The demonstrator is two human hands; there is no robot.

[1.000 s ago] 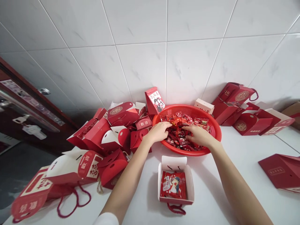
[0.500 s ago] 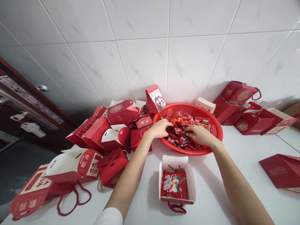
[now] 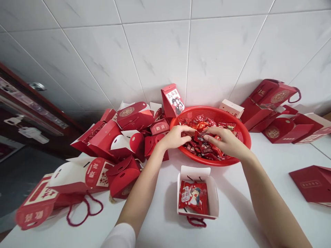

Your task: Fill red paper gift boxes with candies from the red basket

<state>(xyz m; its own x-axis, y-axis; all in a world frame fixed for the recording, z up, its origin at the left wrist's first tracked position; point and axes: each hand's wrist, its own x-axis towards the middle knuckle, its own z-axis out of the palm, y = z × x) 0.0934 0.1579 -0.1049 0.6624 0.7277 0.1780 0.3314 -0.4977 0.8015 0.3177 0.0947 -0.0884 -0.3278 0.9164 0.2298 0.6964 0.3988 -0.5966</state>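
Small wrapped red candies (image 3: 207, 148) fill a red plastic basket (image 3: 244, 137) near the wall. Over its left part is my left hand (image 3: 178, 136), thumb and fingers bent around something I cannot make out. My right hand (image 3: 223, 139) is over the basket's middle, its fingertips closed on a dark red candy packet (image 3: 199, 137) between the hands. In front of the basket an open white-lined box (image 3: 213, 199) holds a red packet (image 3: 193, 197) with a cartoon couple on it.
Several red and white gift boxes (image 3: 128, 144) crowd the left side, some with rope handles. More boxes (image 3: 284, 127) stand at the back right, and one red box (image 3: 311, 182) lies at the right. Behind is a tiled wall (image 3: 155, 62).
Both hands have lifted slightly out of the candies and moved closer together, a dark red packet now between them. The camera view has shifted a little.
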